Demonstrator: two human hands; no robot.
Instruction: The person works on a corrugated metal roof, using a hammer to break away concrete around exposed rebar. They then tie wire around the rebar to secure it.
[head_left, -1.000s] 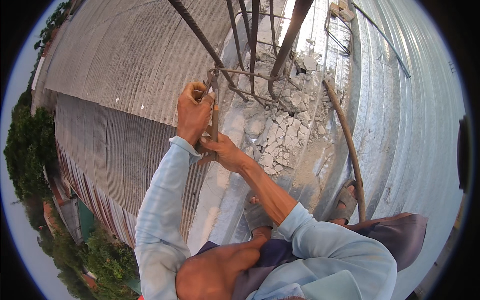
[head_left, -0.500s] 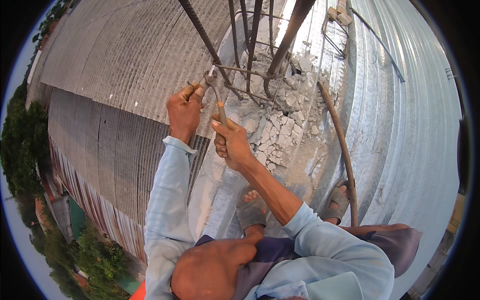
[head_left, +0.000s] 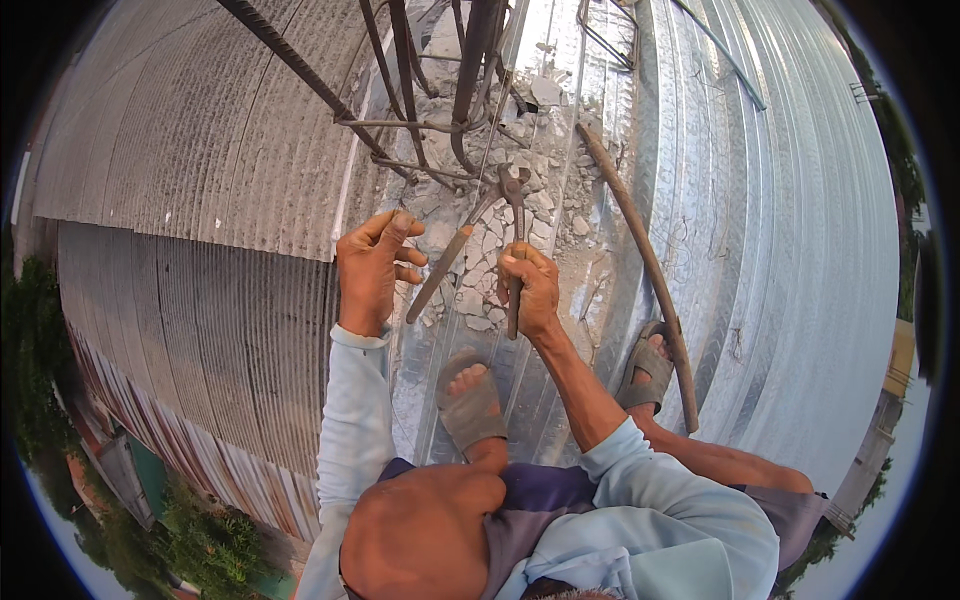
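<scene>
In my right hand [head_left: 530, 288] is one handle of a pair of end-cutting pincers [head_left: 513, 183]. The pincers' handles are spread wide, and the other one hangs loose to the left. To the left of it, my left hand [head_left: 372, 268] is raised with thumb and forefinger pinched together, the other fingers partly apart. Whatever lies in that pinch is too small to make out. Beyond both hands stands a cage of upright steel rebar [head_left: 300, 75], with a bent stirrup bar [head_left: 395, 124] crossing it low down.
Broken concrete rubble [head_left: 480, 265] lies around the rebar's foot. A wooden stick [head_left: 640, 235] rests on the shiny metal roofing [head_left: 770, 250] to the right. Grey corrugated sheets [head_left: 190, 130] stretch away on the left. My sandalled feet [head_left: 470, 405] stand on the metal.
The pincers have come away from the rebar and their handles have opened wide. My right hand has shifted rightward, keeping just one handle. My left hand is now apart from the tool.
</scene>
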